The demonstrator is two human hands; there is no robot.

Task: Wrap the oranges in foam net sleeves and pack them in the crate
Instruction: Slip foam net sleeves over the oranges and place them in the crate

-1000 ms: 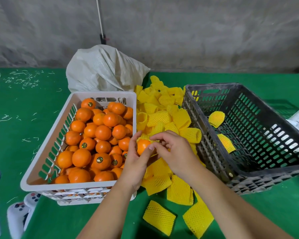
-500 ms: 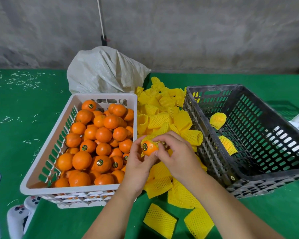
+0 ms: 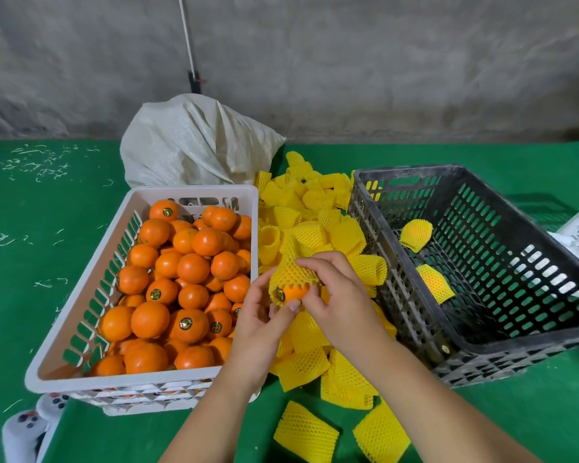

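Orange (image 3: pixel 293 292): w/ sticker, half inside yellow foam net sleeve (image 3: pixel 290 269), held above sleeve pile (image 3: pixel 318 228).
White crate (image 3: pixel 194 192), left: heaped bare oranges (image 3: pixel 188 269).
Black crate (image 3: pixel 549 262), right: 2 wrapped oranges (image 3: pixel 415 233) on bottom.

Fruit packing shed, crates (image 3: pixel 415 182), concrete wall (image 3: pixel 381 61)

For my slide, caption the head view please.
Both hands pull a foam sleeve over an orange.
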